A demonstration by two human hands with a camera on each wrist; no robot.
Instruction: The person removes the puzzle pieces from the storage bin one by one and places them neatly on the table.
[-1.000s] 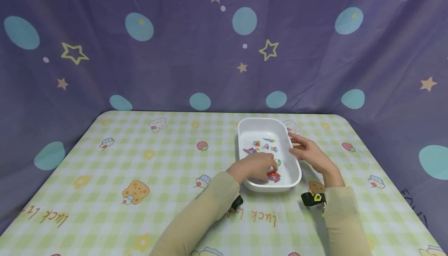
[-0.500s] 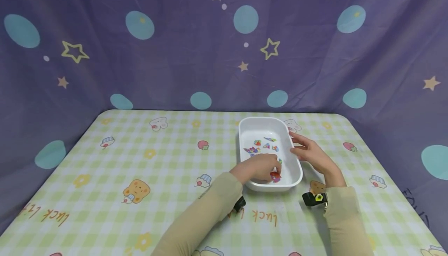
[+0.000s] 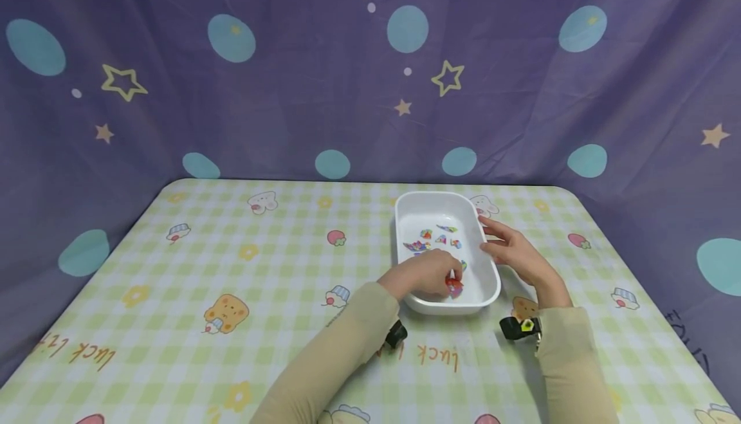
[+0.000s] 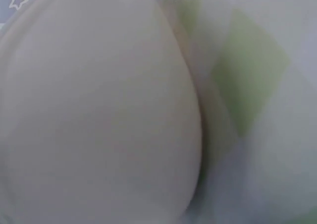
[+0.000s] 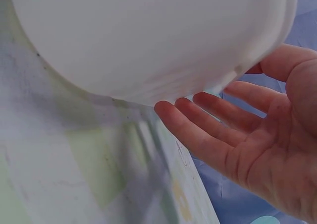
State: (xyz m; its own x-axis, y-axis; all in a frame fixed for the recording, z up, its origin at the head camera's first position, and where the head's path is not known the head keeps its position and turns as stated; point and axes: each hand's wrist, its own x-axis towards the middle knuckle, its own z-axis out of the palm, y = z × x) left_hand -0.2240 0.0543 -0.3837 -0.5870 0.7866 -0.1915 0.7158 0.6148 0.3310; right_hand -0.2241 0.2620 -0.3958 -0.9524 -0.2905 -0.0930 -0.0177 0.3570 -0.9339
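Observation:
Inside a white rectangular tray [image 3: 483, 289], my left hand [image 3: 431, 273] reaches down with curled fingers. Its fingertips pinch a small flat piece, mostly red with other colours [image 3: 455, 289], near the tray's front end. Part of that piece is under the fingers. My right hand [image 3: 515, 253] touches the tray's right side from outside. In the right wrist view its nearly straight fingers [image 5: 198, 135] lie along the outer wall, with the thumb close to the rim. A pale sleeve [image 4: 99, 110] fills much of the left wrist view and hides the left hand there.
Several more small colourful flat pieces lie farther back in the tray, among them a purple jagged one [image 3: 417, 246] and a long thin one [image 3: 447, 228]. A checked tablecloth [image 3: 289, 269] covers the table. A purple patterned curtain [image 3: 289, 102] hangs behind.
My left fingers have shifted slightly over the red piece, which has moved a little away from the tray's front end. The right hand stays at the tray's side.

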